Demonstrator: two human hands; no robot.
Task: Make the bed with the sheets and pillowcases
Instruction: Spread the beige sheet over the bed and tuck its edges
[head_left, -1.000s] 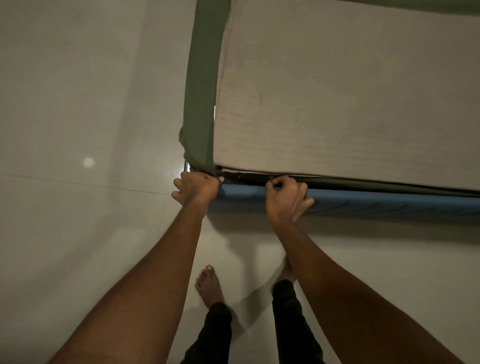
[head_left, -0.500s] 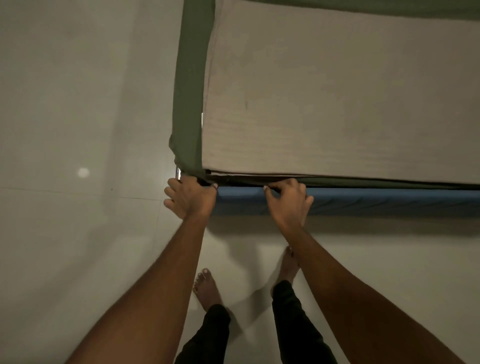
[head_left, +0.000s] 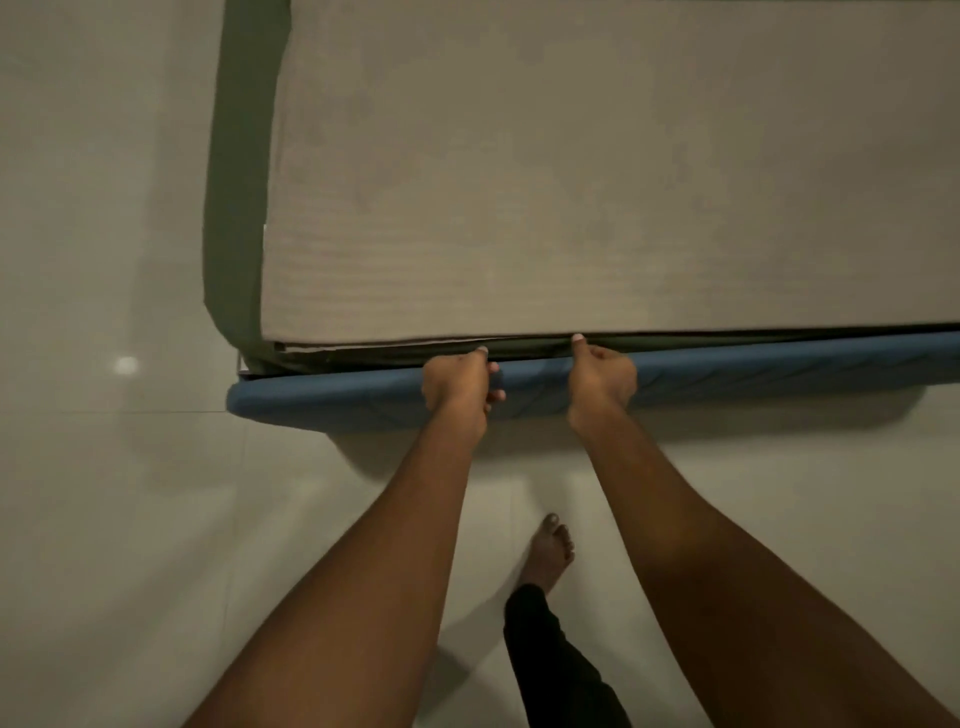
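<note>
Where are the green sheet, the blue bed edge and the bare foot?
green sheet (head_left: 236, 208): head view, on the long strip at the picture's left.
blue bed edge (head_left: 322, 402): head view, on its left end, near the corner.
bare foot (head_left: 548, 551): head view, on the top of the foot.

Dim, warm light; a glare spot on the floor (head_left: 125, 365) (glossy tiles); edges bowed, slightly soft.

A bedroom at home: a sheeted bed (head_left: 597, 182) stands on pale tiled floor (head_left: 104, 519).

No readable text, label, brand, number or sign shows anywhere.
</note>
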